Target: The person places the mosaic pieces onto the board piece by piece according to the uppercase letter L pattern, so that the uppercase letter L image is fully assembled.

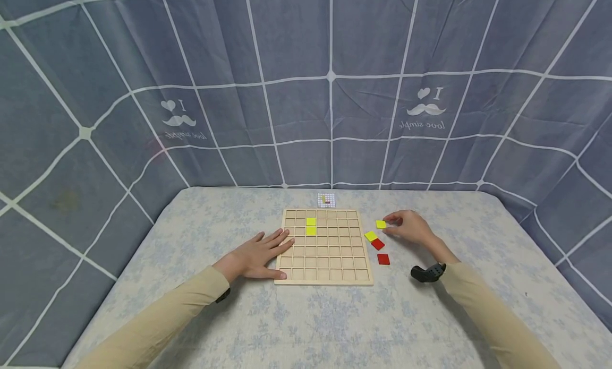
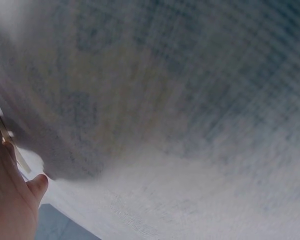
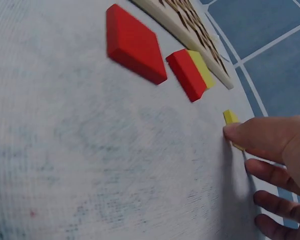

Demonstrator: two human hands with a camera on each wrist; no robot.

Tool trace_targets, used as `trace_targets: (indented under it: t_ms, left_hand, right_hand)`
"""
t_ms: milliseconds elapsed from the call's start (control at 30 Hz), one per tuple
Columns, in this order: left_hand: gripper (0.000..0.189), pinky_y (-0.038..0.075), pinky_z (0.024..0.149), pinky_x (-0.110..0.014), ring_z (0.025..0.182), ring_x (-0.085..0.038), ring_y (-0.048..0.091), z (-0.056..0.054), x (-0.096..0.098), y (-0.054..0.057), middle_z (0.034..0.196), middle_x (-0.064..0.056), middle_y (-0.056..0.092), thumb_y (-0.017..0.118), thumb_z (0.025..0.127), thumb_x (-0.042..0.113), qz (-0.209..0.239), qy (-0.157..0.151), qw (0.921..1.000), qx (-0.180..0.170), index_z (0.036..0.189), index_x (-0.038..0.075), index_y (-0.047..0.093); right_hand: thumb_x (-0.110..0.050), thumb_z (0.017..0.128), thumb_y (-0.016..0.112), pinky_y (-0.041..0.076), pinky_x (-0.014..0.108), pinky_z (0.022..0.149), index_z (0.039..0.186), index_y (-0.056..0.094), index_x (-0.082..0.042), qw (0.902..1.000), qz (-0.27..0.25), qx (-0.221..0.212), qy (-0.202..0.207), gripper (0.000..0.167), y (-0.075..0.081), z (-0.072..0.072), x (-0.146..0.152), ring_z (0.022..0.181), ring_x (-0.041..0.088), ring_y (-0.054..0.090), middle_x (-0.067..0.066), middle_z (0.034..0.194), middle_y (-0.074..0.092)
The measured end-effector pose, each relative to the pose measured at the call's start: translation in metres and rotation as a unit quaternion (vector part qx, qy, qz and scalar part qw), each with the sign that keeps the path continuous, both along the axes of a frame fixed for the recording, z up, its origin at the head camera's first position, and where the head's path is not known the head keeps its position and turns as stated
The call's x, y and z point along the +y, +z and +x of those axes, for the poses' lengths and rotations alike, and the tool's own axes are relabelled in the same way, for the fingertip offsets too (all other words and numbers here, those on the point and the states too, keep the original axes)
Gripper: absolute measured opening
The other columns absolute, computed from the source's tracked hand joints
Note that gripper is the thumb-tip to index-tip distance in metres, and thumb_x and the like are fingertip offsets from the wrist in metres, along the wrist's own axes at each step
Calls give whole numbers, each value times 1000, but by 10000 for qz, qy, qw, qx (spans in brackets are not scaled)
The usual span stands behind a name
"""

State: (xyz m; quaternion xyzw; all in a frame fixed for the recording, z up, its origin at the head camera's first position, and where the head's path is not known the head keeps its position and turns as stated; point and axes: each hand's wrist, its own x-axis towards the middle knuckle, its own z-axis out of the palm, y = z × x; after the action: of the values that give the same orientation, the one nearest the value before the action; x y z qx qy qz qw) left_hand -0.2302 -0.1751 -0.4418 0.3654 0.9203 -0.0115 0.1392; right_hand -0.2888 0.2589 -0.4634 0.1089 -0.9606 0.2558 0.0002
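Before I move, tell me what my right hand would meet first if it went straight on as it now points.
Your right hand, beyond the yellow tile it pinches, would likely meet the board's right rim first, though its height is hard to judge.

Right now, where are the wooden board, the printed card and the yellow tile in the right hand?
Wooden board (image 1: 323, 250): head view, bare square near its middle.
Printed card (image 1: 326, 200): head view, its middle.
Held yellow tile (image 1: 380, 224): head view, top face.
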Motion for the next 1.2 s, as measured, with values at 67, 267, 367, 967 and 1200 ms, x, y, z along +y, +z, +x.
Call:
trace_targets:
  t_ms: [67, 267, 367, 967, 1200]
  left_hand:
    - [88, 16, 119, -56, 151, -24, 7, 0, 0, 0, 164, -4, 4, 43, 89, 71, -21, 8, 10000, 10, 157, 24, 12]
    - [87, 15, 119, -56, 151, -24, 6, 0, 0, 0, 164, -4, 4, 43, 90, 70, -32, -2, 10000, -8, 157, 24, 11]
    - [87, 16, 119, -56, 151, -23, 6, 0, 0, -1, 164, -4, 3, 42, 90, 70, -49, -8, 10000, 12, 157, 24, 11]
    - [88, 16, 119, -55, 151, -23, 6, -1, -1, -2, 164, -4, 2, 42, 89, 72, -90, 31, 9999, 41, 157, 24, 11]
    - [89, 16, 119, -55, 151, -23, 5, 0, -1, -2, 164, -4, 3, 42, 89, 72, -89, 16, 9999, 67, 157, 24, 11]
  right_hand:
    - [-27, 81, 76, 53, 42, 77, 111, 72, -4, 10000, 26, -78, 1, 38, 2, -1, -1, 92, 28, 64, 14, 104, 72]
    - [-27, 81, 75, 51, 39, 73, 106, 74, -5, 9999, 158, -44, 22, 33, 3, -1, -1, 88, 25, 62, 13, 101, 72]
    - [-27, 82, 75, 50, 36, 70, 105, 74, -5, 9997, 227, 29, 28, 32, 3, 0, -1, 85, 23, 61, 12, 100, 72]
    - [-31, 78, 77, 52, 35, 65, 99, 75, -7, 9974, 69, 704, -142, 33, 5, 9, -17, 83, 23, 65, 10, 95, 73]
    - [-32, 77, 78, 52, 36, 67, 98, 76, -8, 9963, -36, 862, 12, 31, 11, 14, -38, 89, 26, 64, 9, 95, 72]
